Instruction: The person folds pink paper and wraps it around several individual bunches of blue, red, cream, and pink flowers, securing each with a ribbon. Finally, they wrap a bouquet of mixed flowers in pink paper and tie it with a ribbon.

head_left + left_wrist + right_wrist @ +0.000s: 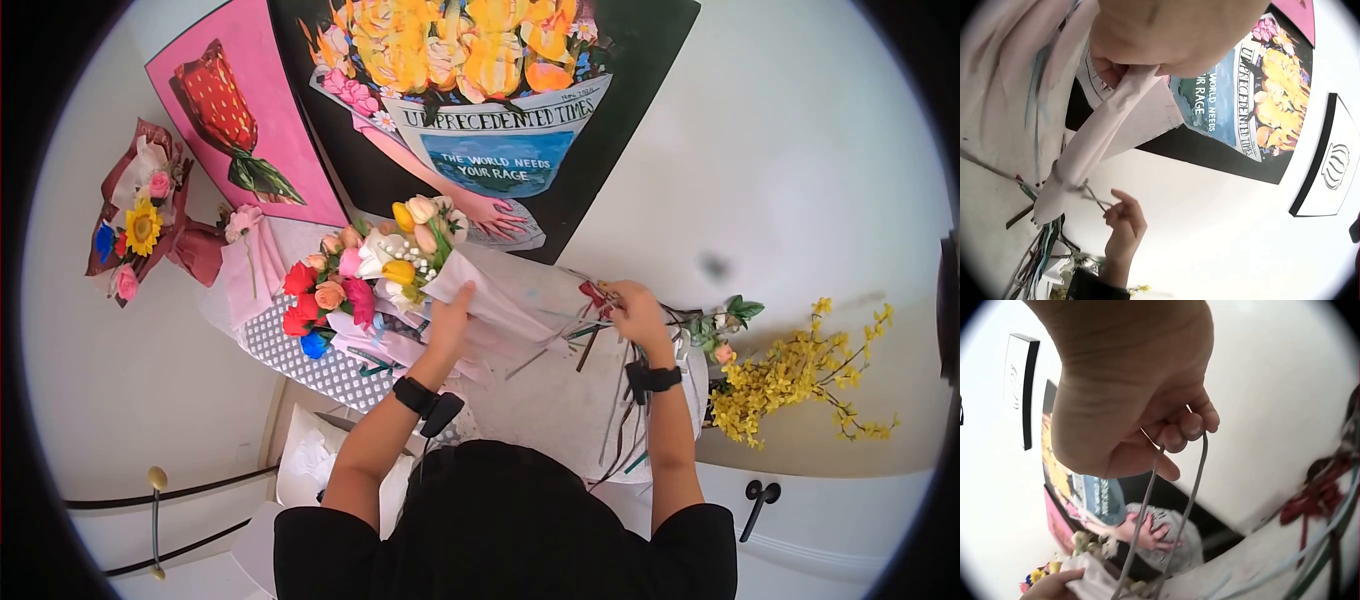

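Note:
My left hand [450, 322] [1169, 34] grips a pale pink paper wrap [488, 300] [1094, 134] around a bouquet of tulips [424, 213] and white flowers. The bouquet lies tilted, blooms to the left and narrow wrapped end to the right. A thin grey cord [1096, 199] [1192, 500] circles that narrow end in the left wrist view. My right hand [640, 318] [1125, 228] [1138, 394] pinches the cord, fingers curled, and two strands run down from it in the right wrist view. The cord is hard to see in the head view.
Another bouquet, with red and orange flowers [330, 295], lies at left. Ribbons [625, 400] hang over the table [530, 410] near my right arm. Yellow blossom branches [775, 385] stand at far right. Pictures [640, 60] lean behind; a wrapped sunflower bouquet [143, 228] is at far left.

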`<action>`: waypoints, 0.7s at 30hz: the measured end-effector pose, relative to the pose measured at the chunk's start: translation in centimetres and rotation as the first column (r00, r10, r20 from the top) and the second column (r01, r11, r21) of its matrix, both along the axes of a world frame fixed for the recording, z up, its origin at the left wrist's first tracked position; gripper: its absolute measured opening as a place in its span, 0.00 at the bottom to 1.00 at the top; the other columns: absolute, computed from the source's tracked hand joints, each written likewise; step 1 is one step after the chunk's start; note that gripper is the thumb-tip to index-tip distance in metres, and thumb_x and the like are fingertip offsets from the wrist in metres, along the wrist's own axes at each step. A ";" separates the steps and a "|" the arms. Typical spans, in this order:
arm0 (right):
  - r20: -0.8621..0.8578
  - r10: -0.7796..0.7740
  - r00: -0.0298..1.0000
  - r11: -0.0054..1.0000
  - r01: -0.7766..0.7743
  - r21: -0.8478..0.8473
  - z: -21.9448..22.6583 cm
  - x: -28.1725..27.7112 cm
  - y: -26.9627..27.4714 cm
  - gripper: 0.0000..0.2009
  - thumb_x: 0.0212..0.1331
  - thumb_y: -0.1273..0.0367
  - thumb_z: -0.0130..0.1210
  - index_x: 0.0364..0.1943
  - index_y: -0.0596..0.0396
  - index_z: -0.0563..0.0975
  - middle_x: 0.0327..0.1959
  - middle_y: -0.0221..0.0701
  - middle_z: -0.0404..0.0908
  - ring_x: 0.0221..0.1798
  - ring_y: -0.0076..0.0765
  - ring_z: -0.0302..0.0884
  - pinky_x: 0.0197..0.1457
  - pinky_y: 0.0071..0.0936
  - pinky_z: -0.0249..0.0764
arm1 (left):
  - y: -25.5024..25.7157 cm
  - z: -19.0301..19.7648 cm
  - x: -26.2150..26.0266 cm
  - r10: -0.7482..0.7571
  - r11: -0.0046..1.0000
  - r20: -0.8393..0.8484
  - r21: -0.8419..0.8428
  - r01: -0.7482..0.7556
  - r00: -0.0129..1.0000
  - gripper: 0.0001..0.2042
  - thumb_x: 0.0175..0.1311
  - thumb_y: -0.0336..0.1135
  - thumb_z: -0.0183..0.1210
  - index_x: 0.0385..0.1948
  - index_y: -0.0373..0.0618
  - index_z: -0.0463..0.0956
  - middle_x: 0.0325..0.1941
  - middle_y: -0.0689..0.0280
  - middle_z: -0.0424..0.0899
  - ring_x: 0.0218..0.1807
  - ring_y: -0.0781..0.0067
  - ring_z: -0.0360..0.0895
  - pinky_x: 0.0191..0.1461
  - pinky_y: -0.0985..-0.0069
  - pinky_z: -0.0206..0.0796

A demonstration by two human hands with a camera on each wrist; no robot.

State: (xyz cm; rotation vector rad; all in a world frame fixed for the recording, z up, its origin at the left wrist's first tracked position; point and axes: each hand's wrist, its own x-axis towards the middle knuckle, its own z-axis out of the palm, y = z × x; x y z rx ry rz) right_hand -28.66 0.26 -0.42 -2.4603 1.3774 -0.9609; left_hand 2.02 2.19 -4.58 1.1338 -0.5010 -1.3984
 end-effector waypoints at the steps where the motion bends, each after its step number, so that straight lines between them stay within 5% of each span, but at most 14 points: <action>1: 0.005 -0.076 0.997 0.997 0.076 -0.015 0.4 -1.4 0.3 0.16 0.36 0.75 0.47 0.35 0.57 0.76 0.23 0.40 0.73 0.22 0.40 0.68 0.29 0.32 0.67 | 0.0 -0.1 0.5 -0.001 1.000 0.000 0.000 0.001 1.000 0.18 0.58 0.34 0.57 0.49 0.41 0.66 0.45 0.63 0.75 0.43 0.70 0.75 0.42 0.72 0.71; 3: -0.029 -0.298 0.954 0.934 0.298 0.199 2.2 -3.9 1.6 0.14 0.36 0.75 0.47 0.32 0.58 0.76 0.25 0.43 0.76 0.26 0.46 0.73 0.31 0.34 0.70 | -0.1 -0.4 1.5 0.027 1.000 0.022 -0.015 -0.026 0.999 0.19 0.57 0.35 0.58 0.49 0.41 0.66 0.44 0.64 0.75 0.43 0.72 0.75 0.41 0.73 0.71; 6: 0.016 -0.311 0.950 0.925 0.299 0.233 4.0 -7.5 2.7 0.12 0.36 0.75 0.47 0.30 0.58 0.76 0.21 0.42 0.73 0.21 0.43 0.70 0.26 0.32 0.66 | 0.0 -0.3 1.8 0.056 0.998 0.013 -0.036 -0.056 0.998 0.19 0.57 0.35 0.58 0.49 0.42 0.67 0.44 0.64 0.75 0.43 0.72 0.75 0.41 0.74 0.70; 11: -0.193 -0.499 0.845 0.788 0.535 0.303 6.1 -8.2 3.7 0.13 0.40 0.72 0.49 0.34 0.57 0.76 0.16 0.41 0.71 0.19 0.40 0.70 0.25 0.32 0.66 | 0.1 -0.6 1.0 0.007 1.000 0.008 -0.028 -0.006 1.000 0.19 0.55 0.35 0.60 0.48 0.41 0.67 0.44 0.65 0.75 0.44 0.74 0.74 0.43 0.76 0.68; 14: -0.272 -0.375 0.886 0.784 0.460 0.417 3.9 -7.1 3.5 0.16 0.44 0.66 0.53 0.39 0.55 0.75 0.23 0.42 0.75 0.29 0.44 0.75 0.33 0.36 0.69 | 0.3 -1.0 -0.3 -0.051 0.997 0.012 -0.057 0.052 0.999 0.20 0.55 0.36 0.60 0.48 0.39 0.68 0.45 0.66 0.75 0.43 0.75 0.73 0.44 0.78 0.65; 16: -0.584 -0.287 0.759 0.875 0.455 0.162 2.1 -5.4 4.4 0.21 0.46 0.59 0.56 0.45 0.55 0.74 0.36 0.44 0.77 0.42 0.50 0.74 0.46 0.39 0.68 | 0.4 -1.2 -1.2 -0.092 0.991 0.019 -0.099 0.094 0.996 0.21 0.55 0.37 0.61 0.48 0.38 0.68 0.45 0.66 0.75 0.44 0.75 0.73 0.45 0.78 0.65; 18: -0.530 -0.219 0.819 0.878 0.402 0.259 3.6 -1.5 3.8 0.26 0.48 0.54 0.57 0.48 0.58 0.72 0.46 0.46 0.74 0.49 0.53 0.70 0.55 0.39 0.64 | 0.6 -0.6 -2.4 -0.208 0.973 -0.050 -0.110 0.202 0.977 0.20 0.55 0.35 0.61 0.48 0.38 0.68 0.46 0.66 0.75 0.44 0.75 0.73 0.46 0.78 0.64; 20: -0.059 -0.037 0.998 0.938 0.055 0.343 2.5 1.4 3.1 0.28 0.50 0.54 0.57 0.49 0.61 0.69 0.42 0.43 0.76 0.49 0.48 0.71 0.55 0.39 0.64 | 0.8 -0.5 -3.9 -0.246 0.958 -0.082 -0.175 0.229 0.966 0.20 0.55 0.34 0.60 0.48 0.38 0.68 0.45 0.66 0.75 0.44 0.75 0.73 0.46 0.78 0.64; 21: -0.058 -0.038 0.998 0.938 0.055 0.343 1.5 2.6 2.8 0.28 0.50 0.54 0.57 0.49 0.61 0.69 0.42 0.43 0.76 0.49 0.48 0.71 0.55 0.39 0.64 | 1.0 -0.5 -4.5 -0.283 0.939 -0.114 -0.236 0.251 0.952 0.19 0.55 0.33 0.60 0.48 0.38 0.68 0.45 0.67 0.76 0.44 0.76 0.73 0.46 0.78 0.64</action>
